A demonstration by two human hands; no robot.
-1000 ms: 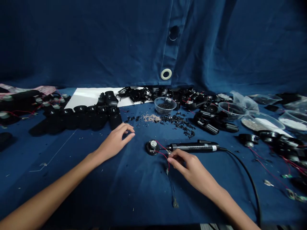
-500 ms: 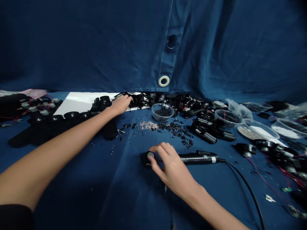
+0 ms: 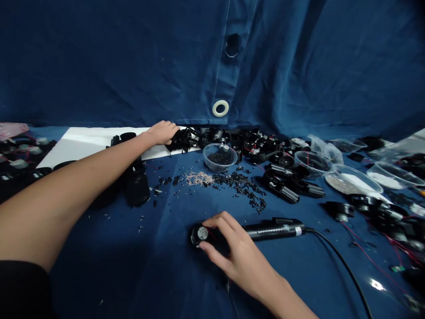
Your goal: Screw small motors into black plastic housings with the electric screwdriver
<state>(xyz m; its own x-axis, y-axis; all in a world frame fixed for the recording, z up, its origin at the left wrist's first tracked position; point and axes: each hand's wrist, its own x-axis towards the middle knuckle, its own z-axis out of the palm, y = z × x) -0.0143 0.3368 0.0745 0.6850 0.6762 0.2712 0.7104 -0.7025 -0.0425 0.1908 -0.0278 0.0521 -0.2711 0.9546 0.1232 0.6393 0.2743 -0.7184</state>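
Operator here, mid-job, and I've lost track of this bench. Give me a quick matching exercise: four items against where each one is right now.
Items:
1. left hand
2. right hand
3. clear bowl
4. corded tool

Places:
A. on the blue cloth, right of the speaker
B. holding black bits
C. on the black parts by the white sheet
D. on the round speaker

Pairs: 1-C, 2-D, 3-B, 4-A.

Speaker (image 3: 202, 233) beside the corded tool (image 3: 275, 229) — bowl (image 3: 219, 157) behind (past scattered bits (image 3: 239, 190)).
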